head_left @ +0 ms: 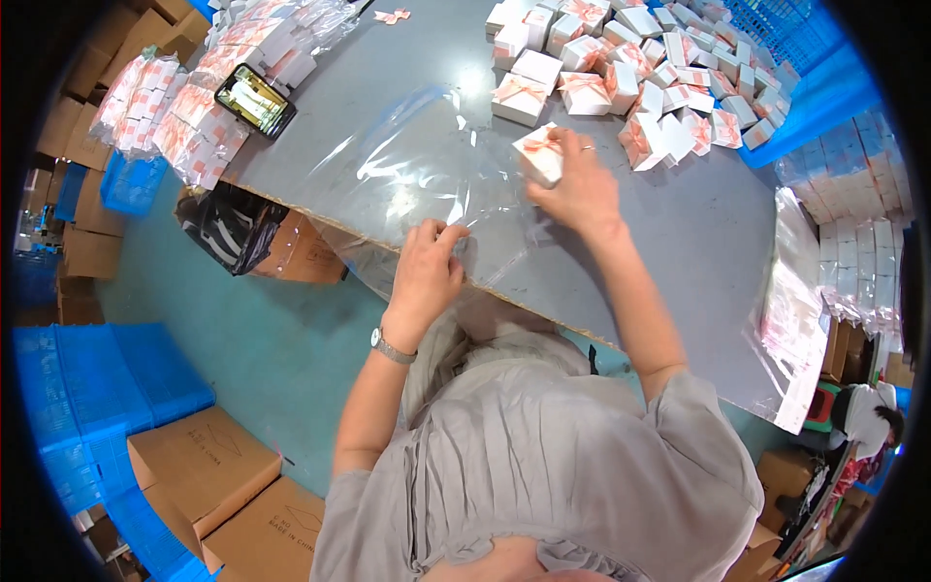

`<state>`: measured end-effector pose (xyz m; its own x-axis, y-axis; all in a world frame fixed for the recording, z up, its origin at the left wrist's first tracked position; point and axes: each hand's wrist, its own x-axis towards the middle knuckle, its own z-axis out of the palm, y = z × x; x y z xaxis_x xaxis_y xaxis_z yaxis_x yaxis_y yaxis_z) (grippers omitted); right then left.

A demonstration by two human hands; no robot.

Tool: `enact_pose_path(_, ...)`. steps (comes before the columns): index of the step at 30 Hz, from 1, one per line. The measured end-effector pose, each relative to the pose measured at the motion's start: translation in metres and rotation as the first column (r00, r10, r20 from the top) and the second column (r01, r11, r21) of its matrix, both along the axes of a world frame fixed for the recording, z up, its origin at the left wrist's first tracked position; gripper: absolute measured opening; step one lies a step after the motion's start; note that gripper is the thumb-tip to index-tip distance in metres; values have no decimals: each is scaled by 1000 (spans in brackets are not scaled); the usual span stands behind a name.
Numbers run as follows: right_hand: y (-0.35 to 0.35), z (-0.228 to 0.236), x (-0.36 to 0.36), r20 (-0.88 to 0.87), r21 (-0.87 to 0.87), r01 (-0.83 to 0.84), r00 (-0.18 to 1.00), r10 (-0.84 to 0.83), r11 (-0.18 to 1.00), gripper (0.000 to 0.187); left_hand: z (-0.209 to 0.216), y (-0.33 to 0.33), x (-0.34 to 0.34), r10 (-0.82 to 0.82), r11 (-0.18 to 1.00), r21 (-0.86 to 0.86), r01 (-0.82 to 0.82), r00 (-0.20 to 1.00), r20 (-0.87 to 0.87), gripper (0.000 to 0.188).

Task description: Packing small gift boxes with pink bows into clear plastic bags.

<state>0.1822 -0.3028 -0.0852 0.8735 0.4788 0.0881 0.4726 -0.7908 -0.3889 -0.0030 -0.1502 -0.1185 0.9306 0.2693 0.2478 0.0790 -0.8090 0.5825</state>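
A small white gift box with a pink bow [539, 155] is gripped in my right hand [580, 189], held over the grey table. My left hand [427, 270], with a watch on the wrist, pinches the edge of a clear plastic bag [407, 175] near the table's front edge. The bag lies spread and wrinkled to the left of the box. Just beyond my right hand, two white boxes with pink ribbon [520, 97] stand next to a large heap of similar gift boxes [669, 87].
A phone [255, 100] leans on plastic-wrapped packs of boxes [199, 131] at the far left. Blue crates [107, 378] and brown cartons [204, 456] stand on the floor to the left. Stacked plastic sheets [790, 310] lie at the table's right end. A blue crate [776, 39] backs the heap.
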Motion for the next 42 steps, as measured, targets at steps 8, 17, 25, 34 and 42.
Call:
enact_pose_path(8,-80,-34,39,93,340,-173,984,150,924,65,11,25,-15,-25,999,31,21,988,154,43)
enact_pose_path(17,-97,-29,27,-558,814,536,616,556,223,65,7,21,2,-56,998,-21,59,991,119,45)
enact_pose_path(25,-85,-13,-8,118,248,-264,963,241,932,61,10,14,-3,-19,997,73,13,997,70,59)
enact_pose_path(34,-31,-19,-39,-236,866,-173,686,688,469,70,21,6,12,-153,982,-99,163,983,102,67)
enact_pose_path(42,6,-27,-47,191,428,-555,827,529,714,69,57,21,23,-547,831,-42,554,829,118,50)
